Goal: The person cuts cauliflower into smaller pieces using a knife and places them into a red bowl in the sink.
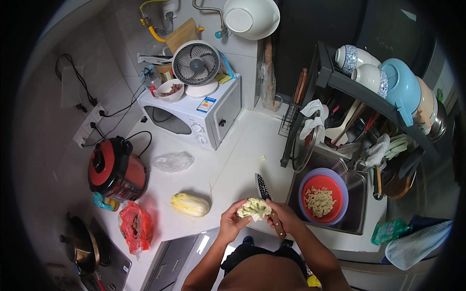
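Observation:
My left hand holds a piece of cauliflower by its left side, over the counter's front edge. Its pale stem faces my body. In my right hand is a kitchen knife with a speckled dark blade and a riveted wooden handle. The blade points away from me, and the right fingertips are at the cauliflower's right side; whether they press on it cannot be told. To the right, cut cauliflower pieces lie in a red bowl nested inside a purple basin.
The basin stands in a steel sink, beneath a loaded dish rack. Left on the white counter are a napa cabbage, a clear plastic bag, a red bag and a pressure cooker. A microwave stands behind.

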The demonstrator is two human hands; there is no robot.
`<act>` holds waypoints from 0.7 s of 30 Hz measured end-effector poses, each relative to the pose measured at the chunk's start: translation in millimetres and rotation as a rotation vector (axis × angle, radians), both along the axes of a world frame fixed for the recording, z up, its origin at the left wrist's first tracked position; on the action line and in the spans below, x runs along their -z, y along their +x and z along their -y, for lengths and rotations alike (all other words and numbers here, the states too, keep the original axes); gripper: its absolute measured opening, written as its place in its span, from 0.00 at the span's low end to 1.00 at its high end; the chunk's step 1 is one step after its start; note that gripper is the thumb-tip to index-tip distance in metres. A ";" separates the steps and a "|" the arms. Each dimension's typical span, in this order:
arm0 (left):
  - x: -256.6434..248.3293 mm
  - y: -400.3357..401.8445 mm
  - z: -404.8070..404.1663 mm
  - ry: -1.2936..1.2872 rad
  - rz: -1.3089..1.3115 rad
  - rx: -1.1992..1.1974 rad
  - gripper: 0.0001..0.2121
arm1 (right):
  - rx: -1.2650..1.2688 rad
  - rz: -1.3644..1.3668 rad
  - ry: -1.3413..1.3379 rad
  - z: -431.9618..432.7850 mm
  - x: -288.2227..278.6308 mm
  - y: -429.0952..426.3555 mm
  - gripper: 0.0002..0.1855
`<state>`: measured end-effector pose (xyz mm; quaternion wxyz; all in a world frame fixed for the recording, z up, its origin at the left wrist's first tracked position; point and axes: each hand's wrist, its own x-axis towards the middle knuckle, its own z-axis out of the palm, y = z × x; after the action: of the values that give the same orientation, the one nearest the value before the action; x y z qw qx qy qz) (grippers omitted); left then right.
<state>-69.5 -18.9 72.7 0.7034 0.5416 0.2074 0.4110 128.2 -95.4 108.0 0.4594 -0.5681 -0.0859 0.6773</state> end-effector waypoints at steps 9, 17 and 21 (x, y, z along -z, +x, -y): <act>18.5 12.2 9.7 -0.725 0.387 0.106 0.22 | -0.025 0.098 0.062 -3.9 5.2 -10.6 0.22; 30.6 27.3 -0.1 -0.823 0.229 -0.147 0.22 | -0.038 1.092 0.300 21.1 34.8 -20.8 0.14; 36.5 27.7 -8.3 -0.791 0.222 -0.266 0.27 | -0.177 1.354 0.448 33.8 -14.3 -50.3 0.12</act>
<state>-41.8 -10.6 36.2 0.8158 0.1513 0.3398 0.4427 77.9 -129.1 122.3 0.3544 -0.7464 -0.5346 0.1772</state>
